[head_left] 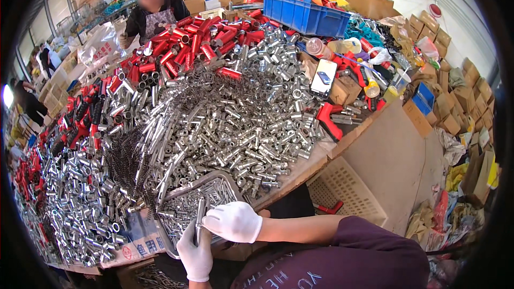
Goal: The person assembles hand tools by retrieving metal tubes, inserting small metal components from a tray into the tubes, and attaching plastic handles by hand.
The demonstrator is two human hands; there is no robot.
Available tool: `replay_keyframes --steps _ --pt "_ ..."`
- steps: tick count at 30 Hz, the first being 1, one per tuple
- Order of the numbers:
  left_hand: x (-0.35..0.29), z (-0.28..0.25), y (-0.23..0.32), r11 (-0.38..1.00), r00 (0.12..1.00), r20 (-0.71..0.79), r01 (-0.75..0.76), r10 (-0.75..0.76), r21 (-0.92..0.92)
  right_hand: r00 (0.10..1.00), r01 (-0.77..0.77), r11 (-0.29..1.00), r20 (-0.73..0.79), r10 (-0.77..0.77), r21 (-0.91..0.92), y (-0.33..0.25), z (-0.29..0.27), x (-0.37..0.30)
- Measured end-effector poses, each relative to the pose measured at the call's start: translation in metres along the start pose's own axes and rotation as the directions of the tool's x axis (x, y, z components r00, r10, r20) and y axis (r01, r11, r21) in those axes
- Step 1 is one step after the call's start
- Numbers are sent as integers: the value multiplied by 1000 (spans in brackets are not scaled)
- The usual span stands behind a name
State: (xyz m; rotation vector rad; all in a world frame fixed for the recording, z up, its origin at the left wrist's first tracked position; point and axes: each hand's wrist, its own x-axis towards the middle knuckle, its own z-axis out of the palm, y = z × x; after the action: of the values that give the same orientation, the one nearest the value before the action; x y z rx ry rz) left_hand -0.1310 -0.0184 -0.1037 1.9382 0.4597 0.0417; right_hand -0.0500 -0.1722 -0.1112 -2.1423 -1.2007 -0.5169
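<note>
My left hand (pixel 195 255), in a white glove, is closed around the lower end of a slim silver metal rod (pixel 200 213) that stands nearly upright. My right hand (pixel 234 222), gloved too, pinches the same rod from the right; its fingertips meet the rod just above my left fingers. Whatever small part may sit between the fingertips is hidden. Under and behind both hands is a shallow metal tray (pixel 234 182) with many small metal pins and fittings (pixel 213 195). Beyond its rim rises a pile of silver threaded fittings (pixel 251 142).
Dark coil springs (pixel 126 160) and red tubes (pixel 184 48) heap farther off. A phone (pixel 324 78) leans near a red pistol-shaped handle (pixel 328 121). At the back stands a blue crate (pixel 305 15); a cream plastic basket (pixel 348 192) sits below the table edge. A person (pixel 154 8) works across the table.
</note>
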Motion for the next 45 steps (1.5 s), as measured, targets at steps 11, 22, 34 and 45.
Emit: replay_keyframes --steps 11,22,34,45 --pt "-5 14 11 979 975 -96 -205 202 -16 971 -143 975 -169 171 170 1 -3 2" --pt "-3 19 25 979 979 -110 -182 172 -87 908 -286 880 -184 375 380 5 -9 11" --pt "-5 16 12 962 999 -37 -6 -4 -274 949 -236 915 -124 290 328 -1 -1 10" --pt "-2 19 27 961 982 -76 -186 174 -202 744 -472 -230 525 413 851 8 -3 12"
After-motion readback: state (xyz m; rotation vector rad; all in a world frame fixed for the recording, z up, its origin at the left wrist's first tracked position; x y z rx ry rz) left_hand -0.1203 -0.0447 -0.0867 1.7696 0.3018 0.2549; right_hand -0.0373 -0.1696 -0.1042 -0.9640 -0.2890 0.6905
